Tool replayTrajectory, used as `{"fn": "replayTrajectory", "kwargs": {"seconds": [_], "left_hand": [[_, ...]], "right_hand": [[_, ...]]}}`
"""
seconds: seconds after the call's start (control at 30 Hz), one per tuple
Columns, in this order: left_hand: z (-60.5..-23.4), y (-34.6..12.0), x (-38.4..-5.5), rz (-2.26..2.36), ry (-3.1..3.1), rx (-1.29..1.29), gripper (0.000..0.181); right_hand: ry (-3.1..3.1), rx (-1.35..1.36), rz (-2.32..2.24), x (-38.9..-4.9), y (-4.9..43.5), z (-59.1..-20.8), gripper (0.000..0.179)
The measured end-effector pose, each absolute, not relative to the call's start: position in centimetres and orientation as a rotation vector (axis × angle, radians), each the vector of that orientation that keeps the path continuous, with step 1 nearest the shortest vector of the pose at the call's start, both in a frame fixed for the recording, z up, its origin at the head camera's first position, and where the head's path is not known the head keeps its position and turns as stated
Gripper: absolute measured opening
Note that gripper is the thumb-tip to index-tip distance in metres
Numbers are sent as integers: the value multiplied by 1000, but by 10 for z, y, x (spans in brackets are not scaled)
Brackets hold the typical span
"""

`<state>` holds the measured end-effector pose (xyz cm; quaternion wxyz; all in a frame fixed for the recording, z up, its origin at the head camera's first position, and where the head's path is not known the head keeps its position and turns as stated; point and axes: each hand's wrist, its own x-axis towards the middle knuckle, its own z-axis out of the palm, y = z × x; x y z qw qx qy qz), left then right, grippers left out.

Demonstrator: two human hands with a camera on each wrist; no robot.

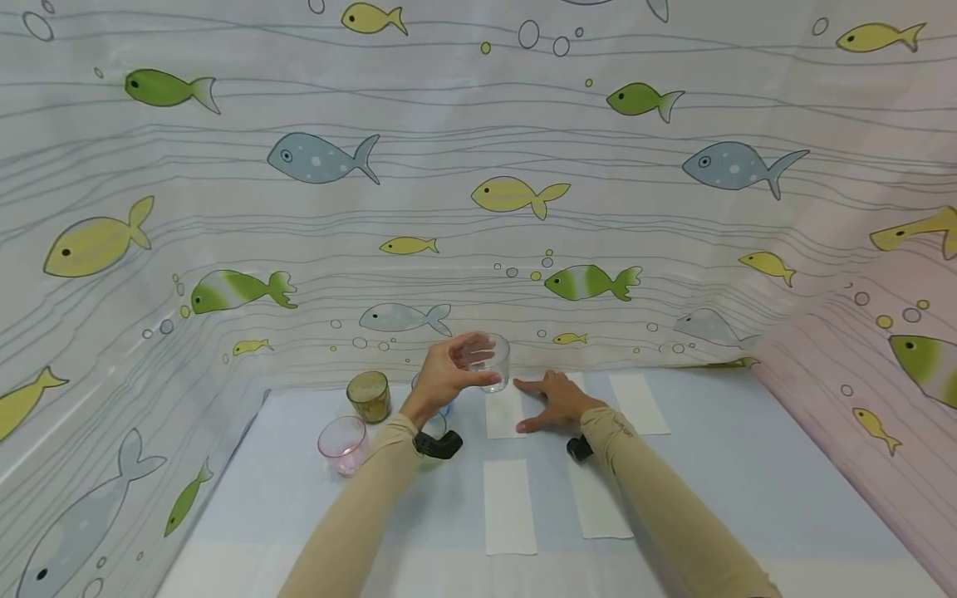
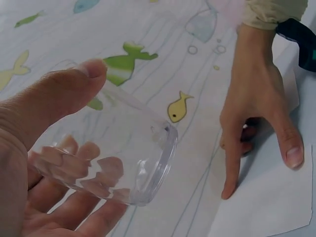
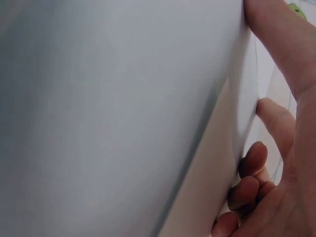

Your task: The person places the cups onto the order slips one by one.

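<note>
Held above the pale blue desk in the left hand, fingers wrapped round its wall: small clear plastic cup. Probably light, stiff, slippery. Right hand pressing a white paper sheet, index finger straight, other fingers partly curled.

I see a clear plastic cup held off the table in my left hand, thumb on one side and fingers curled round the other. It looks empty, and from the left wrist view it lies tilted, its thick round rim turned sideways toward my right hand. It hangs above the far end of a white paper sheet, where that right hand rests with its forefinger stretched out
</note>
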<state>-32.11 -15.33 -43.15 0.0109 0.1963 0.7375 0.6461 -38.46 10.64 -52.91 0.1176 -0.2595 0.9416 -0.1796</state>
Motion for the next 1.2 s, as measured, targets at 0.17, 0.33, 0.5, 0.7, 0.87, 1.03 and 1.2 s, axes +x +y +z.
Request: {"fn": "replayTrajectory", "kwargs": {"seconds": [0.17, 0.33, 0.5, 0.7, 0.87, 1.03, 1.2], "left_hand": [[-440, -143, -331, 2017, 2290, 588, 67], [-442, -134, -338, 1949, 2332, 559, 70], [-446, -128, -342, 1837, 2378, 507, 75], [-460, -127, -346, 1825, 2353, 395, 77], [-473, -126, -346, 1782, 2366, 322, 76], [-481, -124, -347, 1753, 2383, 302, 77], [-483, -121, -349, 1714, 2392, 280, 77]], "right_hand": [[2755, -764, -531, -382, 105, -525, 101], [2751, -734, -537, -380, 103, -523, 100], [2743, -667, -547, -381, 104, -524, 102], [2739, -660, -556, -380, 104, -523, 103], [2739, -647, -576, -379, 103, -523, 102], [2743, -639, -573, -380, 104, -525, 102], [2752, -651, -570, -382, 104, -527, 102]]}}
